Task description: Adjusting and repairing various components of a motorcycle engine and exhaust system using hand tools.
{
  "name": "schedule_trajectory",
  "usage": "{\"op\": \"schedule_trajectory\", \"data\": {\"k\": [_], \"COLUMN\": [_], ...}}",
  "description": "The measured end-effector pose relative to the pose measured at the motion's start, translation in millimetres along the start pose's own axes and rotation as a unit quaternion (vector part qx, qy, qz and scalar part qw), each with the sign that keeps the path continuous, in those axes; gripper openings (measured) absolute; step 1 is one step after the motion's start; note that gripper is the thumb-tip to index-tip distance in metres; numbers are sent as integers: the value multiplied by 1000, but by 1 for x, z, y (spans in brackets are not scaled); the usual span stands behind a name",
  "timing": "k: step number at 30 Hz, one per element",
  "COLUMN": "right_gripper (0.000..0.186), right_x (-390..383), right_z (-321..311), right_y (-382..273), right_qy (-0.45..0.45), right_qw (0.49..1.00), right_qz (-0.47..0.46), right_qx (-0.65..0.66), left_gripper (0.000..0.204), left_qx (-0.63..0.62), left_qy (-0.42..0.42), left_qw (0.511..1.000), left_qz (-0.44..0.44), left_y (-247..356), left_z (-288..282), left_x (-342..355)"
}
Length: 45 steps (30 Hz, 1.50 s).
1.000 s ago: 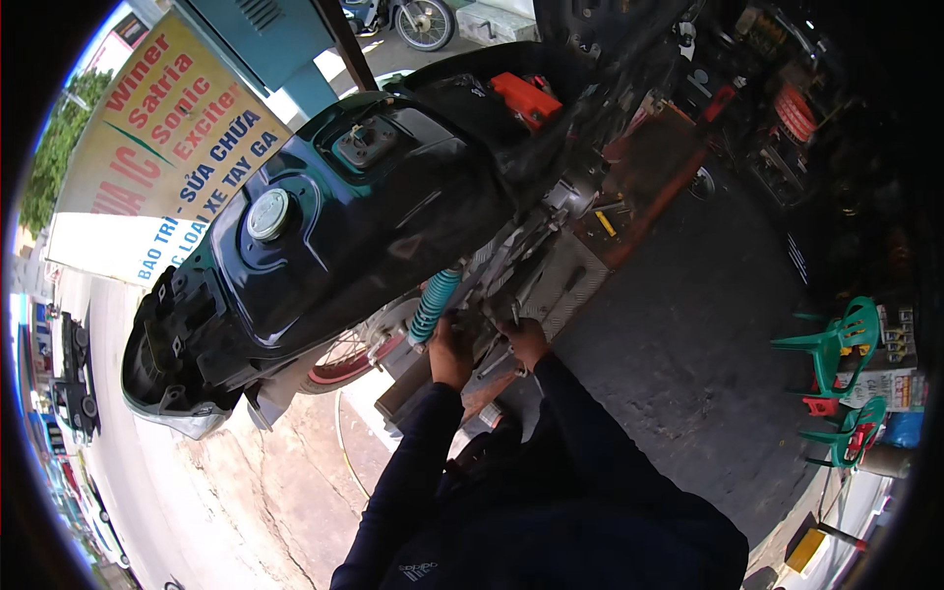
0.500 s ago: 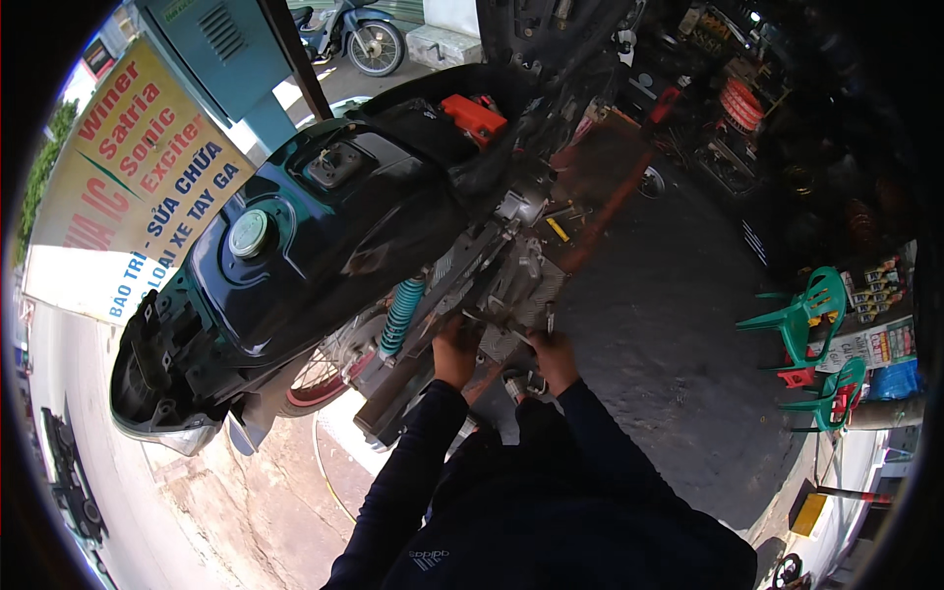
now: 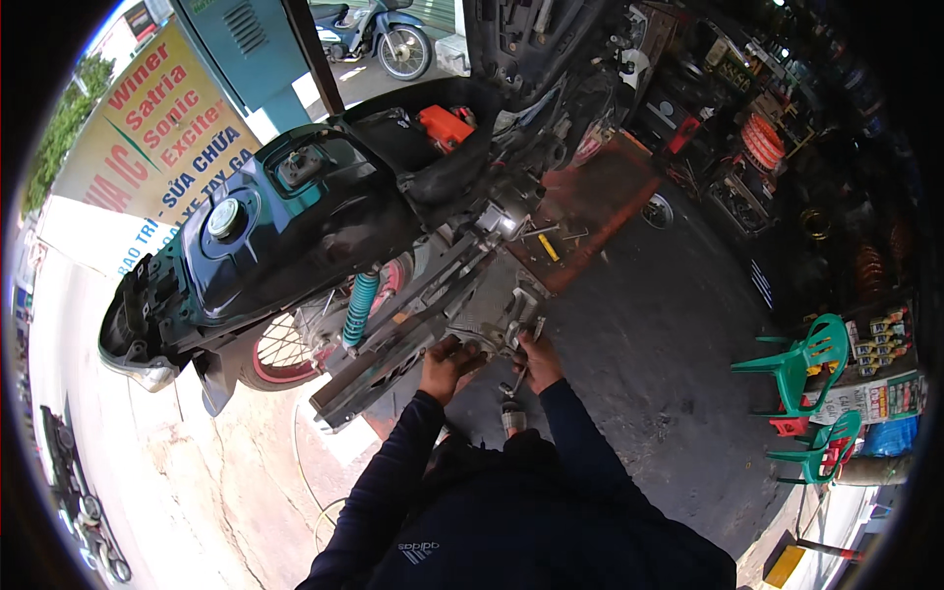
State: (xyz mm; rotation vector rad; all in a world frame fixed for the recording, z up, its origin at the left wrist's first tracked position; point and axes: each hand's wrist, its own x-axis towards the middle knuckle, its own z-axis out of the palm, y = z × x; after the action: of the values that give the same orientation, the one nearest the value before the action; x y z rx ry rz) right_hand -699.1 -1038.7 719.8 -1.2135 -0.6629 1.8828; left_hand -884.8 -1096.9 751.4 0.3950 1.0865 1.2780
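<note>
Both hands are in front of me beside a partly stripped dark motorcycle. My left hand is closed, with fingers curled in by the bike's lower frame; a small brownish piece seems to be at its fingertips, too unclear to name. My right hand grips a slim metal tool, whose shiny end sticks out below the fingers; its exact kind is hard to make out. Just beyond the hands lies a grey metal footrest bracket area. A turquoise shock absorber and a red-rimmed wheel are to the left.
An orange-brown work platform bears a yellow-handled tool and loose metal pieces. Green plastic chairs stand at the right. A sign board is behind the motorcycle at left. Dark floor stretches to my right.
The view has shifted, so the motorcycle sits further left. My hands have drawn slightly closer together, and the metal piece that spanned between them no longer does.
</note>
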Motion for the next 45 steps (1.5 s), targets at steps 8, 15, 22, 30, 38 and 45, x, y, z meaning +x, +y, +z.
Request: {"op": "schedule_trajectory", "data": {"k": [8,15,22,30,38,45], "right_gripper": [52,43,55,59,58,56], "right_x": [16,-4,-22,-86,-207,-321], "right_z": [-12,-3,33,89,218,348], "right_y": [-34,-6,9,72,250,367], "right_qy": [-33,-78,-189,-294,-401,-485], "right_qw": [989,993,978,901,865,827], "right_qz": [54,37,-64,-170,-75,-53], "right_qx": [-130,-86,-56,-271,-292,-278], "left_gripper": [18,17,37,53,47,50], "left_qx": [108,160,-123,68,52,4], "left_qy": [96,181,212,213,373,399], "left_qw": [984,959,967,974,926,910], "left_qz": [101,147,74,-44,-14,110], "left_y": [-37,-45,-31,-23,-51,-34], "left_z": [46,54,16,-78,-237,-364], "left_x": [-31,-61,-106,-179,-365,-528]}}
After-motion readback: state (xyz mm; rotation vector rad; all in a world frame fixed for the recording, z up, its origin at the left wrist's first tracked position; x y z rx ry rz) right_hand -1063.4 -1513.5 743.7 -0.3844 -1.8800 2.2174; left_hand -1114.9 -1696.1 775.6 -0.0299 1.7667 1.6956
